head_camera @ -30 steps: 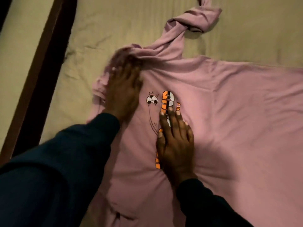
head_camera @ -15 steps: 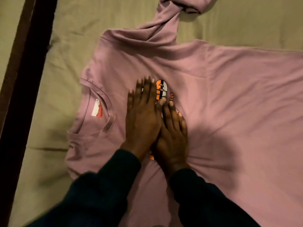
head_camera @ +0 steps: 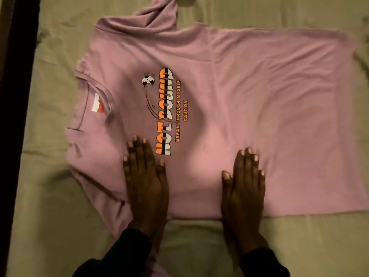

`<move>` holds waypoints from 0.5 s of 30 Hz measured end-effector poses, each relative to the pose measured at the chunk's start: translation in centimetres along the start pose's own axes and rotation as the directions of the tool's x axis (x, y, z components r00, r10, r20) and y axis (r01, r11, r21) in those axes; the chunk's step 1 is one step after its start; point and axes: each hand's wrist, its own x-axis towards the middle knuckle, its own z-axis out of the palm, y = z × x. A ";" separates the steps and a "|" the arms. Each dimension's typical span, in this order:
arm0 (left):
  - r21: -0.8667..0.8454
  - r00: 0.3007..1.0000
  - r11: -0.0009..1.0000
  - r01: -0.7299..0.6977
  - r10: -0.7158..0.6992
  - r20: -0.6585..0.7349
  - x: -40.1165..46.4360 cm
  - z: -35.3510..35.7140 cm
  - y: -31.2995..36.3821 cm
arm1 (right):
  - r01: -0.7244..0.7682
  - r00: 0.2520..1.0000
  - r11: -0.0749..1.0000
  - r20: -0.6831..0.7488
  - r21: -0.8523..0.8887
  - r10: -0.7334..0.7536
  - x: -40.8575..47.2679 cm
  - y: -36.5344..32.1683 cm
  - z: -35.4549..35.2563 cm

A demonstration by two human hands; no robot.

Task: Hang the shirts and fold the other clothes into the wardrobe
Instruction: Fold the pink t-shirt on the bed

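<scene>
Bed [head_camera: 299, 246], both hands flat on shirt [head_camera: 259, 96]

A pink T-shirt [head_camera: 249, 96] lies flat on a bed [head_camera: 50, 196]. The left hand [head_camera: 145, 182] and right hand [head_camera: 244, 186] press flat on its near edge.

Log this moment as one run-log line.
stage: smoothing | item: pink T-shirt flat on bed sheet, print up | left hand: open, pressing shirt | right hand: open, pressing shirt | far sleeve: twisted
</scene>
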 end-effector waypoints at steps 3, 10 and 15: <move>-0.147 0.993 0.986 0.081 -0.093 -0.074 -6.2 -1.4 1.3 | -0.106 0.980 0.968 -0.139 0.229 0.140 -3.8 -1.0 -0.5; -0.619 0.316 -0.484 0.619 -0.568 0.760 -10.1 -6.2 4.8 | -0.579 0.535 0.257 0.123 0.774 0.836 -6.7 3.1 -4.4; -0.693 0.394 -0.606 0.390 -0.570 0.721 -8.3 -7.0 4.4 | -0.490 0.544 -0.148 0.433 0.859 0.718 -4.4 4.2 -7.5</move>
